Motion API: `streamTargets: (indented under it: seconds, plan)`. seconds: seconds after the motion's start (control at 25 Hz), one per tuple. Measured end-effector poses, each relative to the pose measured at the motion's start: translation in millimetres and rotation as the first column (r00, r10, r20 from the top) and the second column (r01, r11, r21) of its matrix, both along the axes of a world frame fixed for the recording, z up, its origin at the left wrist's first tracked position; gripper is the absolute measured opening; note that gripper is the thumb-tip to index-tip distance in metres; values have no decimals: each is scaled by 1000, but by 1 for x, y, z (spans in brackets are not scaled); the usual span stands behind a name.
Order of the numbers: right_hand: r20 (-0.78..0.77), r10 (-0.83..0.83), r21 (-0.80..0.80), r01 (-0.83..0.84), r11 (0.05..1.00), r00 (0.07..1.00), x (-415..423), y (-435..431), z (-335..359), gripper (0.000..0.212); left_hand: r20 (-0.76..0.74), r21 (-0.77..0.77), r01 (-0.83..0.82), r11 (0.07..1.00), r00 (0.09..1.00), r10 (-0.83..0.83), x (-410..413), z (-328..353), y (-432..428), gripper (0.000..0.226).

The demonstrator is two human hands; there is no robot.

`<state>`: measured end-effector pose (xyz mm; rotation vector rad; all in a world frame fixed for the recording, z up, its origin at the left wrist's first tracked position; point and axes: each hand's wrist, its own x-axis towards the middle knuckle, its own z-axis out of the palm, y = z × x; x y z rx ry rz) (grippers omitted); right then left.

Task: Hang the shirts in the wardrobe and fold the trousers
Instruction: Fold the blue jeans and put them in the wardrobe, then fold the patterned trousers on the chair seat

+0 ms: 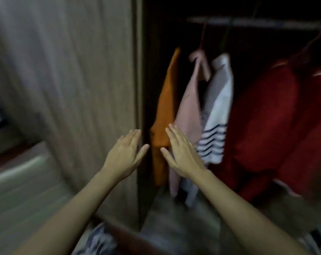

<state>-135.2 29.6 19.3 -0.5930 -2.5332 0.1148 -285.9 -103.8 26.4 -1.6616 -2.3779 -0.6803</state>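
Note:
The wardrobe stands open, its rail [257, 23] dim near the top. On the rail hang an orange shirt [165, 107], a pink shirt [190, 111], a white shirt with dark stripes [217, 115] and red garments [277, 126]. My left hand [125, 155] reaches forward with straight fingers at the edge of the wooden wardrobe door [82, 89] and holds nothing. My right hand [181, 155] is stretched out flat in front of the lower parts of the orange and pink shirts; whether it touches them is unclear. The picture is blurred.
A patterned grey cloth [98, 240] lies at the bottom of the view beside a dark reddish edge [130, 238]. Pale floor [21, 196] shows at the left. The wardrobe's bottom [183, 223] is dim and greyish, with some things at the lower right.

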Motion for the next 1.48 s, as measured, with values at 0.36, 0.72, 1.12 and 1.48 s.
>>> streamTargets:
  seconds: [0.36,0.72,1.12,1.48]
  plan:
    - [463,379,-433,-169,886,801,-99,-173,-262,74,211,-536,-243,808,889,407,-58,-263,-249,70]
    - [679,601,-533,-280,798,421,-73,-293,-439,57,321,-723,-43,689,862,391,-6,-444,-363,68]
    - [847,526,-489,-274,828,77,-37,-301,-543,96,283,-838,56,542,895,345,62,-560,-357,81]
    - [662,736,-570,-540,619,145,-67,-275,-479,71,34,-640,-181,747,964,262,24,-502,-383,43]
